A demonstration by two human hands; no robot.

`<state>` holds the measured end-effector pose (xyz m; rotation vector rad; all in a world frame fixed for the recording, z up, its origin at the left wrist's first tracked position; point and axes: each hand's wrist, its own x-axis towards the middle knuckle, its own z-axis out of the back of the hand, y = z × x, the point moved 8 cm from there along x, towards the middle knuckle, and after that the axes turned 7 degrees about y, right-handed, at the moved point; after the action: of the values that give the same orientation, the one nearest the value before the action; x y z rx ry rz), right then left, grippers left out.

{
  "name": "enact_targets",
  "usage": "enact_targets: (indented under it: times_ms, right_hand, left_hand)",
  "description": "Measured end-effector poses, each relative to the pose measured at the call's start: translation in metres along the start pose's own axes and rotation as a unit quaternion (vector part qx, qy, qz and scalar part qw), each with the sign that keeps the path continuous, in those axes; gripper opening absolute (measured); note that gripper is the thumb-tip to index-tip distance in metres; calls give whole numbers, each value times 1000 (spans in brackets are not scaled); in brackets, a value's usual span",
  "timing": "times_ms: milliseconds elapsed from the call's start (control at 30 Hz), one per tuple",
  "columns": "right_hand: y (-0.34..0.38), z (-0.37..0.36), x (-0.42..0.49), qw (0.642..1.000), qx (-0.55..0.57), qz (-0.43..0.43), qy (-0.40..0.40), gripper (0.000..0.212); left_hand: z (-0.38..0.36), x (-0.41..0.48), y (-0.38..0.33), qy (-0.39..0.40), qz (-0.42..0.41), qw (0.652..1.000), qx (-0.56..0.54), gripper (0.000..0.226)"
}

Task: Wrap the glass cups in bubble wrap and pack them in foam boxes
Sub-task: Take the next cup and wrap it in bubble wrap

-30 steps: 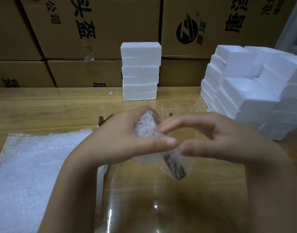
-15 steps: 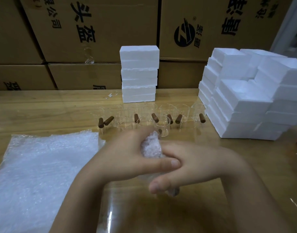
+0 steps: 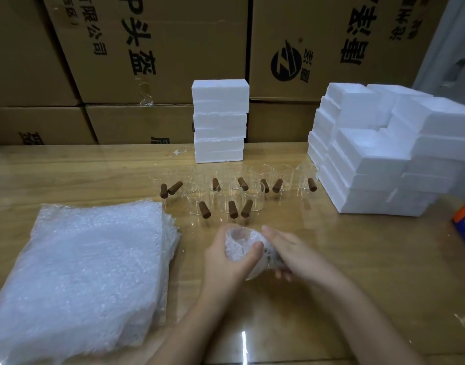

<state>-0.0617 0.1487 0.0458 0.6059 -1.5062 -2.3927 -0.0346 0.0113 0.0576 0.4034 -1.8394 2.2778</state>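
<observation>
So the wrapped cup (image 3: 238,246) is in both hands over the counter (image 3: 357,259), tilted, with its bunched open end up and away and the dark handle (image 3: 269,254) pointing right. The left hand (image 3: 226,264) fingers grip its left side, and the right hand (image 3: 297,254) fingers curl under the handle side. Bare cups (image 3: 255,196) sit just behind.

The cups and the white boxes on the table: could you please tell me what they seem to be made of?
Cups: clear glossy glass, the table shows through; their brown matte handles look like wood. White boxes: matte foam, likely polystyrene, with rough crumbly edges.
</observation>
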Motion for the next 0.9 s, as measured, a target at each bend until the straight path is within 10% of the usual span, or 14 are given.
enact_targets:
  times_ms: [200,467,700,900]
  right_hand:
    - [-10,5,12,983,-67,66,-157,43]
    - [-12,8,13,960,-186,95,-187,41]
    - [-4,18,20,948,-282,56,-134,28]
    - [40,158,-18,847,-268,86,-451,29]
  left_hand:
    - [-7,3,24,66,7,998,2,43]
    - [-16,5,51,170,76,981,61,107]
    - [-17,8,56,172,88,976,95,76]
    - [-15,3,45,159,65,981,90,93]
